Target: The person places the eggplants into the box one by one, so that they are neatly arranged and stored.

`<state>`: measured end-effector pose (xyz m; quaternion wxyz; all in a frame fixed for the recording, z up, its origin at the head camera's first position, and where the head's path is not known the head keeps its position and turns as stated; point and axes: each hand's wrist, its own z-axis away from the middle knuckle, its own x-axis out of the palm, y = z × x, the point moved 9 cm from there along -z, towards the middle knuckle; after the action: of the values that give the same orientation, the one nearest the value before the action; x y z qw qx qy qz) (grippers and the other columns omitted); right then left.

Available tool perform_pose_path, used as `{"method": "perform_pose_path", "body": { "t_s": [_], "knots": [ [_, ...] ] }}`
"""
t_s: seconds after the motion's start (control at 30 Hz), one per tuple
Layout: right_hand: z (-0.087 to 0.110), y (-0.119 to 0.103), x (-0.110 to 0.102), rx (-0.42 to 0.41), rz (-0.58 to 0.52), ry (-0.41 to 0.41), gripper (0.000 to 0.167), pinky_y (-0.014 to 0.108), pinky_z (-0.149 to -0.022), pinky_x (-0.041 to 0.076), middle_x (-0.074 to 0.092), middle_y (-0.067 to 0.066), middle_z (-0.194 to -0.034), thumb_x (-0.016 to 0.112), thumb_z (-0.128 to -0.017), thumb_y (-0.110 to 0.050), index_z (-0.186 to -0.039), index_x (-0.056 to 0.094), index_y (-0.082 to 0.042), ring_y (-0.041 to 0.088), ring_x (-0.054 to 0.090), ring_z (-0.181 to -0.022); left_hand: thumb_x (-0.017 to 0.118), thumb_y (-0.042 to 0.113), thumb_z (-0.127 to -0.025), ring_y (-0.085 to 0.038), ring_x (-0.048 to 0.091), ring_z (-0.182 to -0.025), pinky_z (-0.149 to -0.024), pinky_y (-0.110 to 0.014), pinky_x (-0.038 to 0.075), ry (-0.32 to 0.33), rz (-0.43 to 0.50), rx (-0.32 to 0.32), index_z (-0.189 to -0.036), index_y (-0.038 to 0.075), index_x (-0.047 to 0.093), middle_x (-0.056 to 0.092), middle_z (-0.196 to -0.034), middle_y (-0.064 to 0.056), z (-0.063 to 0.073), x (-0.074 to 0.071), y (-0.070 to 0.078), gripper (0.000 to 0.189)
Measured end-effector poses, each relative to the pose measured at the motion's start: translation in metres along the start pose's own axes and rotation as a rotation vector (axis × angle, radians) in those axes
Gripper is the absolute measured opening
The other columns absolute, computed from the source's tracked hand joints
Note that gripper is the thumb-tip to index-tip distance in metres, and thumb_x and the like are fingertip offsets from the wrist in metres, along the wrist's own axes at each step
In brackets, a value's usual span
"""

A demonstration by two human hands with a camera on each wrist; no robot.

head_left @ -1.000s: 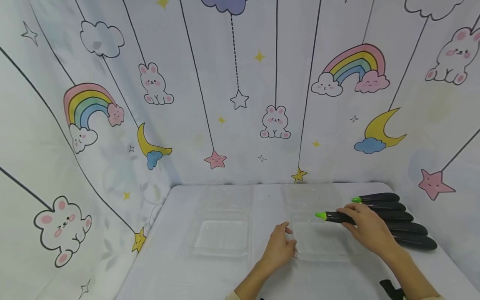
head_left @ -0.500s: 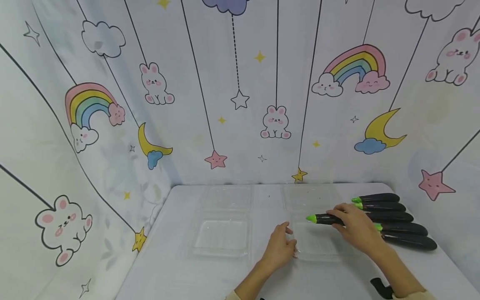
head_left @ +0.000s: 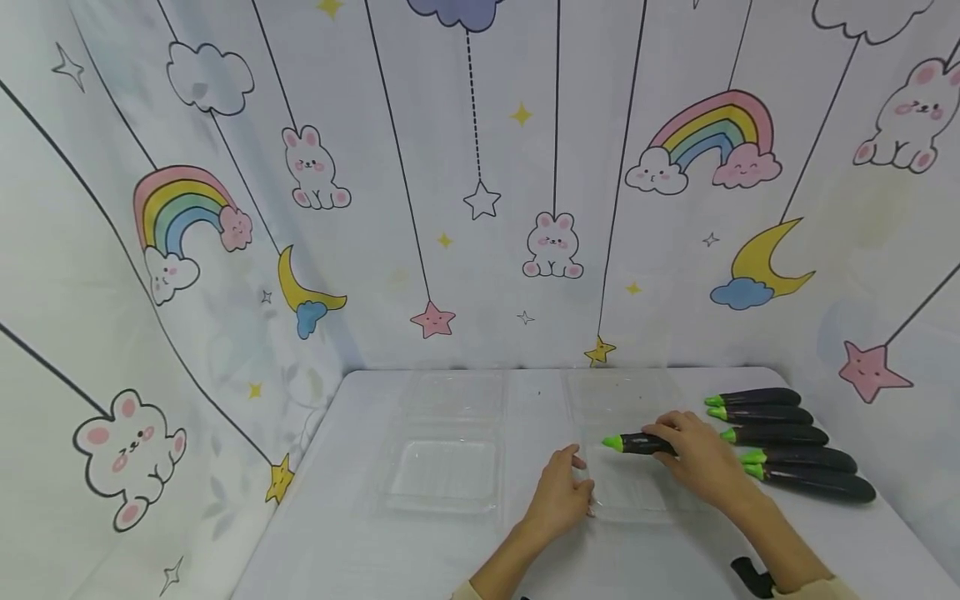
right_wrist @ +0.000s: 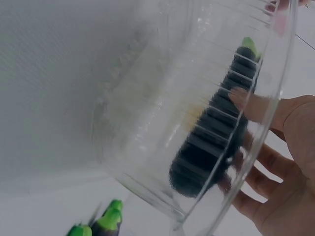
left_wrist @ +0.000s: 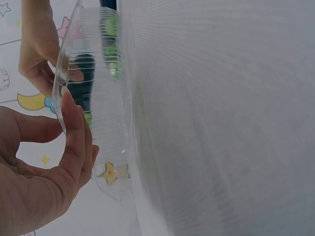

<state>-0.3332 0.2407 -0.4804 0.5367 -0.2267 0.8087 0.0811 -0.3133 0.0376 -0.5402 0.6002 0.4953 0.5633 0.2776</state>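
Observation:
In the head view my right hand (head_left: 697, 462) grips a dark eggplant (head_left: 636, 443) with a bright green stem end, over the right clear plastic box (head_left: 637, 504). The right wrist view shows this eggplant (right_wrist: 211, 137) through the box's ribbed wall, thumb on one side and fingers on the other. My left hand (head_left: 557, 498) is at the near left edge of that box. Seen from the left wrist, thumb and fingers pinch its clear rim (left_wrist: 60, 93). Whether the eggplant touches the box floor cannot be told.
Several more eggplants (head_left: 810, 483) lie in a row at the table's right, green ends leftward. A second clear box (head_left: 442, 477), its lid folded back, stands on the left. Behind the white table (head_left: 360, 550) hangs a patterned curtain (head_left: 480, 267).
My right hand has carried the eggplant leftward and slightly nearer, away from the row and farther over the right box. The left hand has stayed at the box's rim.

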Motion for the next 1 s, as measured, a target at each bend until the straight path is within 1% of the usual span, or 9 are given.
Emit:
{"method": "perform_pose_path", "body": {
  "t_s": [0.17,0.2,0.37,0.57,0.8,1.0],
  "knots": [
    [0.000,-0.001,0.007,0.007,-0.018,-0.003,0.045,0.050,-0.080,0.058,0.070,0.006,-0.109,0.094,-0.073,-0.007,-0.115,0.079,-0.014,0.028,0.066,-0.099,0.068,0.001,-0.096,0.005,0.060,-0.073,-0.062,-0.016,0.053,0.002,0.005,-0.006,-0.146,-0.008,0.046,0.062,-0.121,-0.009,0.000,0.001,-0.002,0.056],
    [0.000,-0.001,0.009,0.010,-0.021,-0.007,0.045,0.051,-0.081,0.058,0.070,0.005,-0.109,0.094,-0.073,-0.008,-0.115,0.079,-0.014,0.028,0.066,-0.100,0.068,0.001,-0.096,0.005,0.060,-0.073,-0.062,-0.017,0.053,0.005,-0.001,-0.001,-0.146,-0.008,0.046,0.062,-0.120,-0.010,-0.001,0.001,-0.002,0.056],
    [-0.001,-0.001,0.015,0.016,-0.028,-0.014,0.045,0.052,-0.082,0.057,0.070,0.005,-0.110,0.094,-0.074,-0.008,-0.115,0.079,-0.015,0.029,0.066,-0.102,0.069,0.003,-0.096,0.005,0.059,-0.073,-0.064,-0.016,0.052,0.005,-0.028,-0.016,-0.146,-0.006,0.047,0.062,-0.120,-0.008,-0.002,0.000,-0.004,0.056],
    [-0.002,0.002,0.021,0.025,-0.022,-0.005,0.044,0.053,-0.081,0.057,0.071,0.006,-0.110,0.095,-0.073,-0.009,-0.114,0.079,-0.015,0.030,0.066,-0.102,0.068,0.002,-0.096,0.006,0.059,-0.072,-0.063,-0.016,0.052,-0.001,-0.034,-0.011,-0.147,-0.007,0.046,0.062,-0.121,-0.009,-0.001,0.000,-0.003,0.056],
    [-0.005,0.005,0.028,0.032,-0.017,-0.022,0.043,0.053,-0.079,0.057,0.071,0.007,-0.109,0.095,-0.073,-0.010,-0.113,0.079,-0.015,0.031,0.067,-0.101,0.068,0.004,-0.096,0.006,0.059,-0.075,-0.068,-0.016,0.052,0.006,-0.043,-0.016,-0.147,-0.006,0.047,0.062,-0.121,-0.006,-0.002,-0.001,-0.002,0.056],
    [-0.004,0.007,0.038,0.032,-0.007,-0.037,0.044,0.053,-0.078,0.057,0.071,0.007,-0.110,0.095,-0.073,-0.011,-0.114,0.079,-0.014,0.032,0.066,-0.101,0.068,0.005,-0.097,0.005,0.059,-0.077,-0.068,-0.016,0.051,0.003,-0.050,-0.016,-0.147,-0.006,0.047,0.062,-0.121,-0.007,-0.001,-0.001,-0.002,0.056]
  ]
}}
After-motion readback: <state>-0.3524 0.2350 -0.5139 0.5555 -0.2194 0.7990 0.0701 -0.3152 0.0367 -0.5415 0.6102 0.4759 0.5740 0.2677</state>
